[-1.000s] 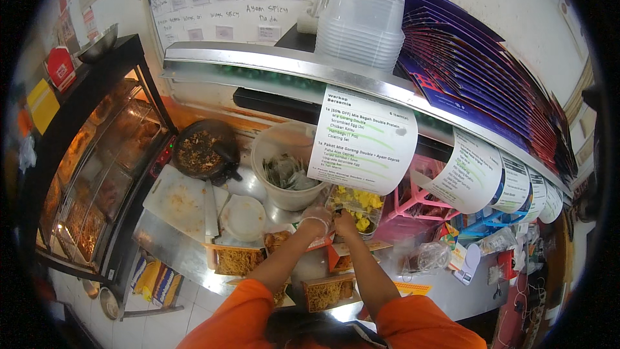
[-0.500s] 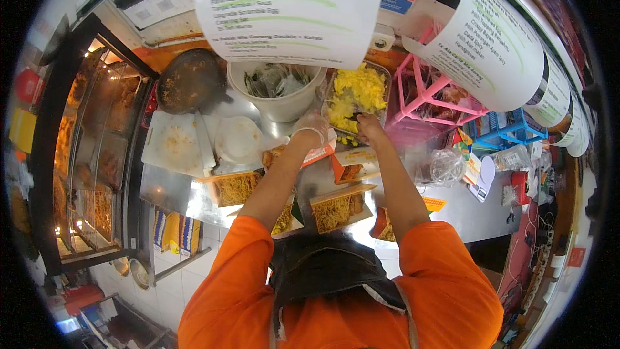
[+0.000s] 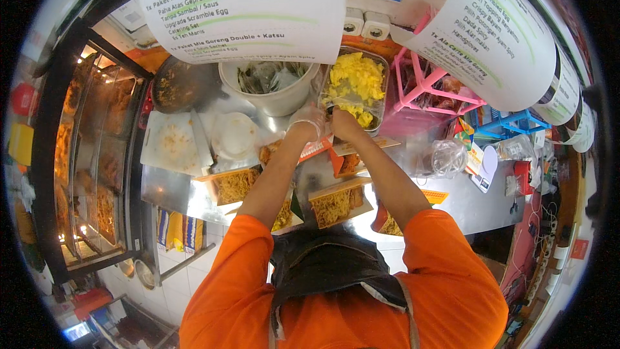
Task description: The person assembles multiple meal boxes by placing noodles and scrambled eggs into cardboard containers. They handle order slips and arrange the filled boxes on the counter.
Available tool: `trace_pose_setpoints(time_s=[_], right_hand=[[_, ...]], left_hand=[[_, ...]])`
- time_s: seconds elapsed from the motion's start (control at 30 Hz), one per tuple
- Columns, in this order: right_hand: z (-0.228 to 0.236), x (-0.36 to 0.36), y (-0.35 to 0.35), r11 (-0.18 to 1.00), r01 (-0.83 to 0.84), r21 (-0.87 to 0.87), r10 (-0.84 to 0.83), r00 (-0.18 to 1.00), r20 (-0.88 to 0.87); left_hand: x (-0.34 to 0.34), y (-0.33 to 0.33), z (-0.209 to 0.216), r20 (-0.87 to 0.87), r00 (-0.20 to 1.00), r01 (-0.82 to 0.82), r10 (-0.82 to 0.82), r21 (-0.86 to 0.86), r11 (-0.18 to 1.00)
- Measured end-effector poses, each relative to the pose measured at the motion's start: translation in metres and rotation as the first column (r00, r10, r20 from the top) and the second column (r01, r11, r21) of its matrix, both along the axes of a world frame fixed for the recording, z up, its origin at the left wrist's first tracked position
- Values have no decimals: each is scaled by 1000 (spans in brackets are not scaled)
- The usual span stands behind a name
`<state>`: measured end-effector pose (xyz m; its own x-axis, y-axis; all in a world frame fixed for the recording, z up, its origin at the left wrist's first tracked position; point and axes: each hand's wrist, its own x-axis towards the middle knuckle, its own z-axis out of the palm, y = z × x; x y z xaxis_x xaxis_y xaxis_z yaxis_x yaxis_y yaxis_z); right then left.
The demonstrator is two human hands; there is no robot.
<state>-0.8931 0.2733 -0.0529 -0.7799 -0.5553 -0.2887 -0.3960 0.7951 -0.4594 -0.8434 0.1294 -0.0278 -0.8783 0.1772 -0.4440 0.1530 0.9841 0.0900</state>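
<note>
My right hand [image 3: 347, 124] is closed at the near end of a metal tray [image 3: 385, 77] heaped with yellow scrambled egg [image 3: 356, 77]. From that hand sticks a small dark utensil [image 3: 330, 109], its working end unclear. Beside it on the left, my left hand [image 3: 306, 121], in a clear plastic glove, hovers near the tray's corner and above an orange-and-white food box [image 3: 315, 148]; its fingers are blurred. Below my forearms stand open boxes of noodles, one [image 3: 336, 207] in the middle, another [image 3: 236, 187] to the left, both with fried pieces or noodles showing.
A white bucket [image 3: 274, 100] of packets stands behind my left hand. Left of it are a dark pan [image 3: 174, 84], a cutting board [image 3: 173, 145] and a white lid [image 3: 236, 137]. A pink basket [image 3: 429, 87] borders the tray. Paper order slips [image 3: 245, 13] hang overhead; a heated cabinet [image 3: 97, 155] glows at left.
My right hand has drawn left and slightly back toward the tray's near left corner, closer to my left hand. The left hand has shifted only a little. The camera view has tilted slightly.
</note>
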Motion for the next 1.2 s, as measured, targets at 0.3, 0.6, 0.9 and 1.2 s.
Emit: trace_pose_setpoints(time_s=[0.3,0.6,0.9,1.2], right_hand=[[9,-28,46,739,627,-246,-33,399,916],[0,-41,72,677,710,-194,148,128,981],[14,-38,107,667,722,-185,46,208,977],[12,-30,108,627,733,-263,90,267,959]], left_hand=[[5,7,10,83,996,40,-27,-160,986],[6,24,44,109,983,-135,145,-97,986],[9,63,44,-83,989,-135,121,-201,970],[4,62,13,-217,976,-56,20,-161,985]])
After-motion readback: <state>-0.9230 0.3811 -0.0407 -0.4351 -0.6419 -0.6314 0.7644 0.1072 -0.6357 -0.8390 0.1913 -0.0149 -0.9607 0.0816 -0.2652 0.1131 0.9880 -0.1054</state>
